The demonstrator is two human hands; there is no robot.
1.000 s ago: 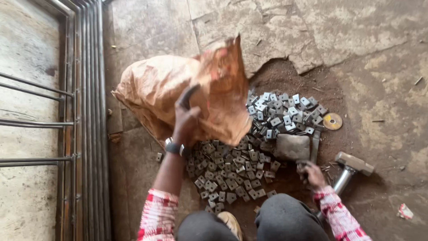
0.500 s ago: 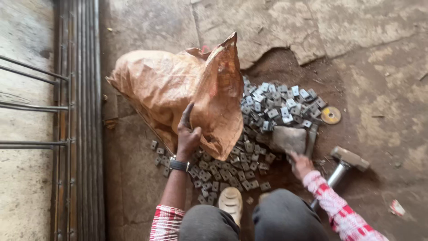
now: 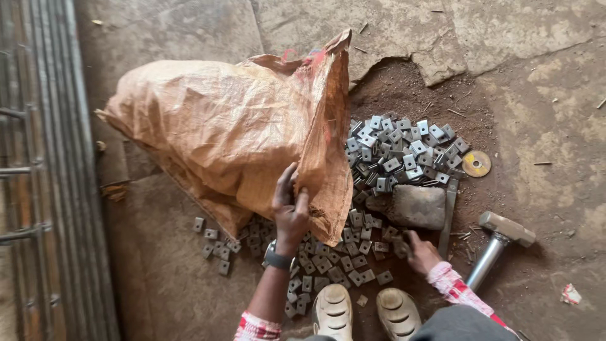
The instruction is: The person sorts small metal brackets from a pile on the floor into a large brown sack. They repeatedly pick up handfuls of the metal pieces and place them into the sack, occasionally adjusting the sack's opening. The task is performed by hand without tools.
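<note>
Basically left hand fingers clench the crumpled orange woven sack edge. Right hand fingers curl over small grey metal brackets; grip unclear.

Soft even daylight, warm dusty tone, faint shadows (hammer, sack), no glare, slight edge softness

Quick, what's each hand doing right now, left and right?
Left hand: closed on the edge of the woven sack.
Right hand: down among the small metal pieces by the stone block; whether it holds one cannot be told.
</note>
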